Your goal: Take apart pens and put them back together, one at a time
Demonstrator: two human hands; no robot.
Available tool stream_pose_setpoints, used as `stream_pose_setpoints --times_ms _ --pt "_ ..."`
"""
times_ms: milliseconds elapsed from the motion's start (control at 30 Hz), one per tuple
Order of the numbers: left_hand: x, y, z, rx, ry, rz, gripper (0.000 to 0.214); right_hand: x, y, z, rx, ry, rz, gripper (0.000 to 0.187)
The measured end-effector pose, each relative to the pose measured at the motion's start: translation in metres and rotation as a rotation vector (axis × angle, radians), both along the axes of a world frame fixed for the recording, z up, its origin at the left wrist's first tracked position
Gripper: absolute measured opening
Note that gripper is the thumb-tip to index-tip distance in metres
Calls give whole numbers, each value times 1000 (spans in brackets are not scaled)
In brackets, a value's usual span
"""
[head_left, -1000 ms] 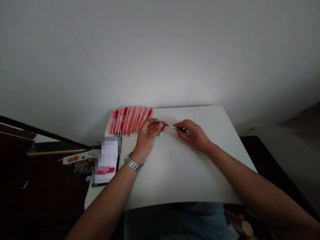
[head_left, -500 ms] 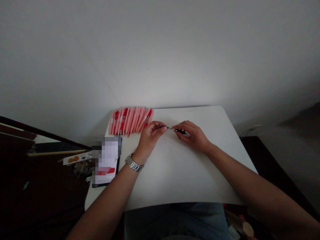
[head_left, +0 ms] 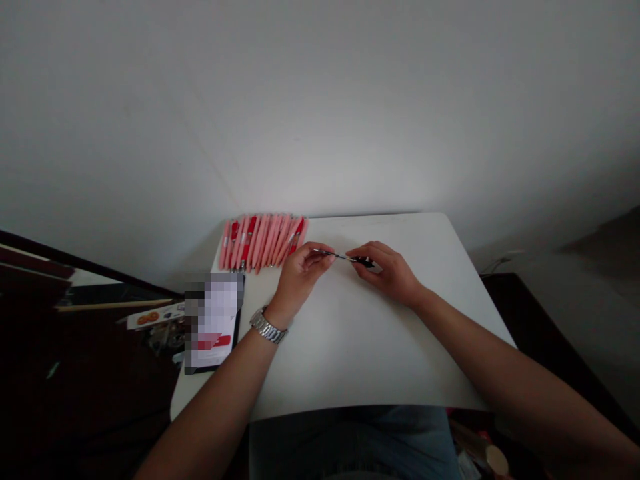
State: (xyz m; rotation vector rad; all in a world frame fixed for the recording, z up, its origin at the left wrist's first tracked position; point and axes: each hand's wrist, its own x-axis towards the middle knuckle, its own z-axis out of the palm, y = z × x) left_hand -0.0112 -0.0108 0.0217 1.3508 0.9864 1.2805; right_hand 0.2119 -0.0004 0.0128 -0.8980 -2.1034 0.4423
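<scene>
Above the middle of the white table, my two hands hold one slim, pen-like object between them. It is thin and silvery in the middle, with a thicker black part at its right end. My left hand, a metal watch on its wrist, pinches the left part between thumb and fingers. The black end sits in the closed thumb and fingers of my right hand. Fingers hide parts of the object, so its exact kind is unclear. Beyond my left hand lies a row of pink and red pens.
A phone with a lit, partly blurred screen lies at the table's left edge, beside my left forearm. The grey-white wall rises behind the table. Dark clutter shows below on the left.
</scene>
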Motion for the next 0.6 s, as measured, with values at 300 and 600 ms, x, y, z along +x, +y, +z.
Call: stream_pose_setpoints --times_ms 300,600 --pt "-3 1 1 -3 4 30 24 1 1 2 2 11 -20 20" --pt "-11 7 -3 105 151 163 20 7 5 -1 -8 53 -113 21"
